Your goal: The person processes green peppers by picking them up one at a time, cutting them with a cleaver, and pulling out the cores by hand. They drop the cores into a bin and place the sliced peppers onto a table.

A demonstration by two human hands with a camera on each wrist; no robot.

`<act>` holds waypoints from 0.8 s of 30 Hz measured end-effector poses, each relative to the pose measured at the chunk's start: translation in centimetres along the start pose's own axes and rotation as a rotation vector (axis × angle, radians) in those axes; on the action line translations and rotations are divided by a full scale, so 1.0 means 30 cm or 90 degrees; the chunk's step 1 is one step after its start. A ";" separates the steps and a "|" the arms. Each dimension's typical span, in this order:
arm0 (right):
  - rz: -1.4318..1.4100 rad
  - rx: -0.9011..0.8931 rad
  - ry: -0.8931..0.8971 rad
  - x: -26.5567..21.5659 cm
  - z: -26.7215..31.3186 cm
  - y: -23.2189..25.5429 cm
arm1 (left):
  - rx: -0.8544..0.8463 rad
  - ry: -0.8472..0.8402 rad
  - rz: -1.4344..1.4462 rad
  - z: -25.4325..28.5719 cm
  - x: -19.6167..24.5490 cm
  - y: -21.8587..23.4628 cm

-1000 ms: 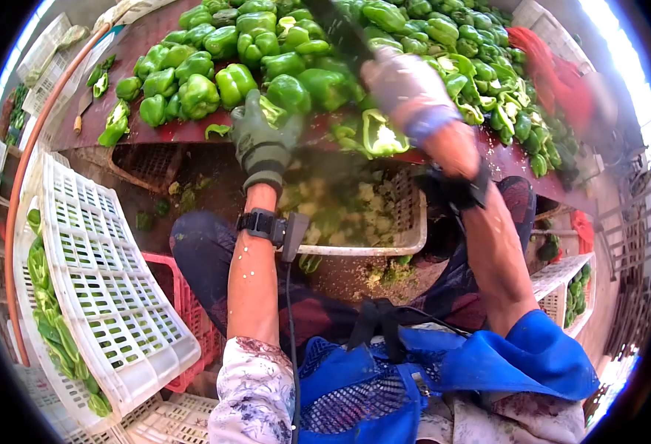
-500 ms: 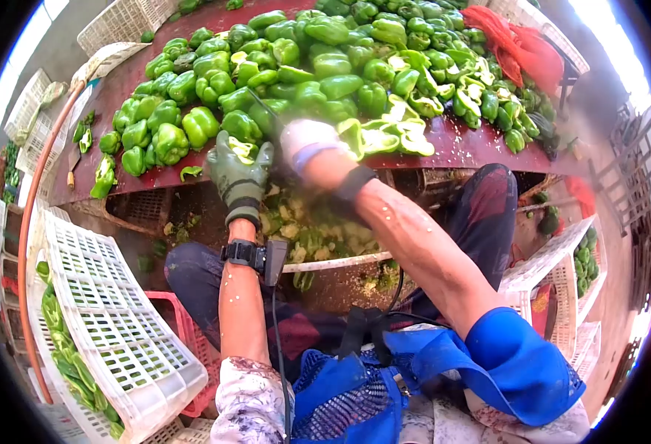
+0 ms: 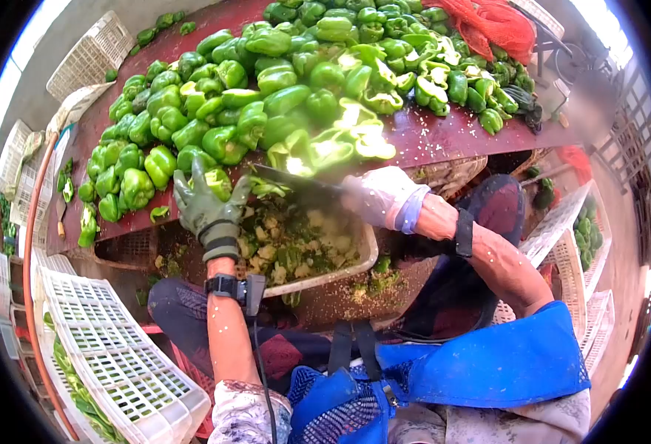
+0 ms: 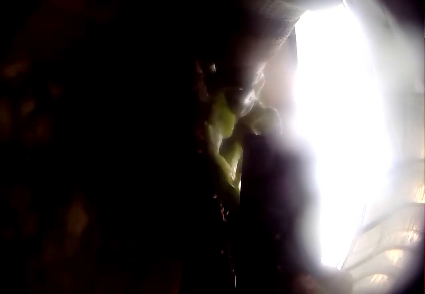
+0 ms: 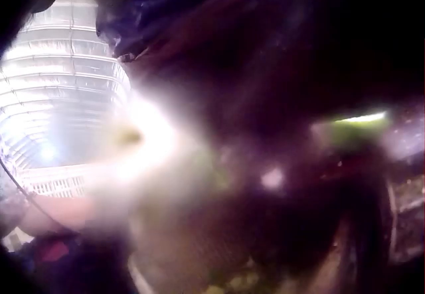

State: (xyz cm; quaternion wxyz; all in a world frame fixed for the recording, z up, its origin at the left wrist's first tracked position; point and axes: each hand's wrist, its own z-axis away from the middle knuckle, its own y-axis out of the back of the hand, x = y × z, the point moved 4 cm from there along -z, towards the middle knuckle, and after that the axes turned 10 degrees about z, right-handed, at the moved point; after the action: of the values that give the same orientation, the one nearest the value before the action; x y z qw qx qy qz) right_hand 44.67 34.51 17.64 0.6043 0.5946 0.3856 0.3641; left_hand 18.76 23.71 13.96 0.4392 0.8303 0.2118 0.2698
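Left hand: grey-green glove; hand point(image 3: 207, 211) positioned at the near edge of the table, thumb and fingers grasping a cut pepper point(image 3: 220, 184).
Right hand: pale glove; hand point(image 3: 386, 195) clenched around the handle end of a knife point(image 3: 299, 180).
Knife: dark blade directed across toward the left hand, tip near the left thumb; contact with the held pepper cannot be told.
Pepper halves: pale insides exposed; halves point(image 3: 333, 148) located on the table just beyond the blade.
Pepper heap: green peppers point(image 3: 270, 41), mostly whole, spread over the dark red table point(image 3: 451, 140).
Scrap crate: white crate point(image 3: 325, 278) below the table edge, containing pepper cores and scraps.
Side crate: white slotted crate point(image 3: 122, 355) tilted at the person's left.
Net: red net point(image 3: 492, 29) at the far right of the heap.
Wrist views: left mostly dark; right blurred.
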 end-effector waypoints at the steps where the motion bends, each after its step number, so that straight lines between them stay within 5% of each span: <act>1: 0.003 0.001 -0.017 0.030 -0.012 -0.005 | 0.024 -0.036 0.018 -0.023 -0.014 0.000; 3: 0.121 -0.003 0.023 0.099 -0.053 -0.058 | 0.003 -0.048 0.108 -0.063 -0.037 -0.023; 4: 0.021 -0.057 -0.124 0.119 -0.052 0.008 | -0.008 -0.052 0.151 -0.076 -0.049 -0.038; 8: 0.059 -0.019 -0.134 0.272 -0.081 0.001 | 0.067 -0.103 0.330 -0.088 -0.026 -0.091; 17: 0.094 0.011 -0.172 0.400 -0.161 -0.024 | 0.074 -0.022 0.262 -0.080 0.073 -0.127; 22: 0.074 0.042 -0.218 0.388 -0.162 -0.026 | 0.134 -0.077 0.269 -0.040 0.091 -0.110; 24: -0.095 -0.033 -0.292 0.378 -0.147 -0.021 | 0.117 -0.042 0.303 -0.011 0.085 -0.092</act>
State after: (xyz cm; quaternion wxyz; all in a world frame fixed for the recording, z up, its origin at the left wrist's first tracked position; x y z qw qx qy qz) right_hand 45.64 46.61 16.66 0.7165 0.6158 0.2714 0.1837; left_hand 20.18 26.85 12.44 0.2928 0.9015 0.0199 0.3182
